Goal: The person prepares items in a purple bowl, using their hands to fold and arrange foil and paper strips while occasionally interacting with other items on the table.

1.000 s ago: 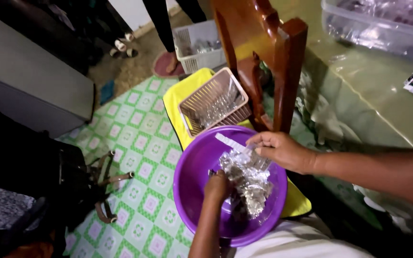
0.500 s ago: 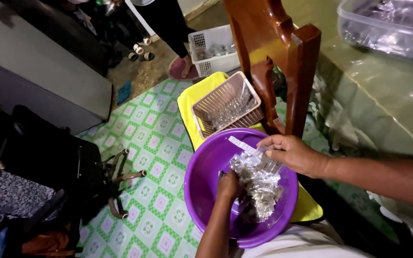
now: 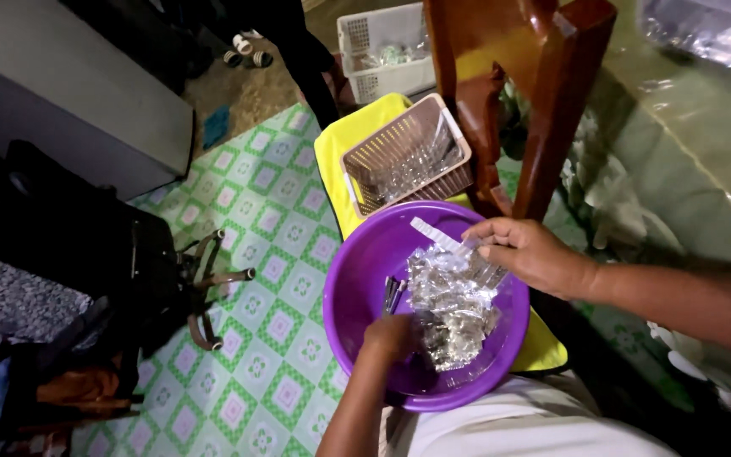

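Note:
A purple plastic basin (image 3: 357,288) rests on my lap and holds a heap of clear crinkled plastic bags (image 3: 450,305) and a few dark thin items (image 3: 392,292). My right hand (image 3: 530,254) pinches the top of one clear bag at the basin's far rim. Down inside the basin, my left hand (image 3: 391,338) has its fingers closed on the lower part of the same heap of bags.
A beige slatted basket (image 3: 403,156) with clear bags sits on a yellow tray (image 3: 336,156) beyond the basin. A wooden chair (image 3: 543,93) stands beside a table with a green cloth (image 3: 687,144). A white basket (image 3: 382,51), a black bag (image 3: 86,245) and a person's legs (image 3: 298,51) are around.
The view has shifted slightly closer. My left hand has gone a little deeper into the bags, while my right hand stays at the bag's top.

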